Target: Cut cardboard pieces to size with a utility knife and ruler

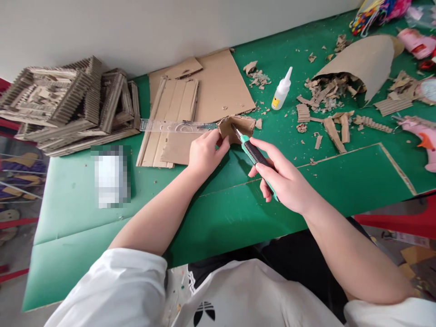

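My left hand (207,153) is closed on a small folded piece of cardboard (226,127), gripping its left side above the table. In my right hand (277,175) is a green and black utility knife (256,153), fingers wrapped round its handle. The knife's tip points up and left into the fold of the cardboard; whether it touches the surface I cannot tell. Just behind my left hand, a clear plastic ruler (177,126) lies across flat cardboard strips (182,97). A larger cardboard sheet (223,84) lies beyond them.
Stacked corrugated cardboard frames (68,97) stand at the left, near a blurred white object (111,179). A glue bottle (282,91) stands upright beyond my right hand. Cardboard scraps (329,93), a curved cardboard piece (366,61) and pink glue guns (417,131) occupy the right side.
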Available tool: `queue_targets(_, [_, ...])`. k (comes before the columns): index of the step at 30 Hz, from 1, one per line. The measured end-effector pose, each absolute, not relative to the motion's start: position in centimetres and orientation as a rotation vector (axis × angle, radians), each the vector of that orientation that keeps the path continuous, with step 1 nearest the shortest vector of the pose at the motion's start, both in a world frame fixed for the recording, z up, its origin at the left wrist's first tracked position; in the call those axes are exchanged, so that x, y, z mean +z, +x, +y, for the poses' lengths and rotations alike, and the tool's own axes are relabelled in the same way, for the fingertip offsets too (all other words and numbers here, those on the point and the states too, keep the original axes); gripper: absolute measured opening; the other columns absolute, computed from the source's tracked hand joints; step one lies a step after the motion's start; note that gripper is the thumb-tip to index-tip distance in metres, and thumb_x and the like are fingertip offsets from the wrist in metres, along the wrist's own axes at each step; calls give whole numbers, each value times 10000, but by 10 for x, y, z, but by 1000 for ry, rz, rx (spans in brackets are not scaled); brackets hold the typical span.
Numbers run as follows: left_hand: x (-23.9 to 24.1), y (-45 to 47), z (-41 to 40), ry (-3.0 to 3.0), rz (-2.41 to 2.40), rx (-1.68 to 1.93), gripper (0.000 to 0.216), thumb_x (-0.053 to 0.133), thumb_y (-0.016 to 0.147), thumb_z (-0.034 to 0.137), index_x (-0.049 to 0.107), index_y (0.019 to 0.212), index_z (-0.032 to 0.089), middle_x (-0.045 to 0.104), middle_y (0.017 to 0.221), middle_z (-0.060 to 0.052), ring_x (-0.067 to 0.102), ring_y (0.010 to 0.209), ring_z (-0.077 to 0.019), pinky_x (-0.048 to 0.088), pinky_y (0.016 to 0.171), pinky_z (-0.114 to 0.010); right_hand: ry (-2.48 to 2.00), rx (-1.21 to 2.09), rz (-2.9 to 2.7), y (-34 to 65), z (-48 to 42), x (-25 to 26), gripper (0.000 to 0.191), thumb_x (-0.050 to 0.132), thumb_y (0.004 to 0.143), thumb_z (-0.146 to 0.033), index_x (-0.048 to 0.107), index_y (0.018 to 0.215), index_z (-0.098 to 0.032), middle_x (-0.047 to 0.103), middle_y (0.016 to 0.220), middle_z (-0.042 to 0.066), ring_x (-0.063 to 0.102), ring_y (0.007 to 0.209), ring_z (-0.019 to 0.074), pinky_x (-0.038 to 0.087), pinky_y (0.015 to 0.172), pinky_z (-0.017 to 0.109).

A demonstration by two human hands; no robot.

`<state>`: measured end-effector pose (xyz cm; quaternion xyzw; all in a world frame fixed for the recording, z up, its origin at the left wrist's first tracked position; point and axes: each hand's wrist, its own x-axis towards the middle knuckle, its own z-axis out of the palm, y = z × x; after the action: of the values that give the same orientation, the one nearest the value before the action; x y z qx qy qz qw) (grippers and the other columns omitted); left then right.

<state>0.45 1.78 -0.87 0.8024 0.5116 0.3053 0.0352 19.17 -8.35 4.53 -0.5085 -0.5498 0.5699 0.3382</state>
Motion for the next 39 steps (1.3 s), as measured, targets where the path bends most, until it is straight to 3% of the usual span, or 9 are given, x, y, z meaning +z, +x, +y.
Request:
queue_targets(8, [-9, 7, 15, 2590, 1606, 911, 288, 459, 822, 326, 413, 568, 198, 487, 520, 5, 428, 481, -112, 247, 487, -252, -1419, 1253, -1632, 184, -84, 43, 508, 357, 919, -289, 286, 1421, -299, 612, 1038, 50, 551, 633, 120, 517, 537, 290])
queue_targets(21, [-9, 8, 14, 2585, 1597, 878, 250, 479, 829, 311, 458, 609, 193, 521, 545, 0, 467, 497, -118, 271, 496, -250, -1427, 1259, -1681, 183, -72, 35, 512, 351, 914, -286, 276, 1419, -309, 594, 834, 8, 512, 539, 113, 506, 534, 310])
queue_targets(26, [-12, 9, 14, 2618, 1619, 872, 284, 458, 836, 321, 483, 588, 185, 528, 529, -6, 439, 464, -108, 244, 481, -251, -1432, 1255, -1687, 184, -75, 36, 513, 354, 912, -288, 278, 1420, -289, 595, 879, 25, 523, 567, 119, 512, 552, 319])
queue_targets(32, [-14, 8, 15, 2613, 1605, 875, 280, 475, 835, 314, 522, 594, 179, 543, 532, -14, 436, 464, -108, 242, 484, -251, -1425, 1287, -1657, 182, -74, 32, 514, 351, 917, -271, 257, 1419, -320, 574, 847, 15, 507, 537, 109, 488, 485, 278])
queue_targets(39, [-13, 7, 17, 2616, 1585, 833, 264, 476, 835, 318, 525, 616, 180, 541, 546, -15, 444, 469, -116, 243, 489, -260, -1316, 1577, -1485, 199, -70, 38, 475, 366, 932, -332, 276, 1394, -393, 543, 842, -13, 499, 438, 70, 475, 388, 245])
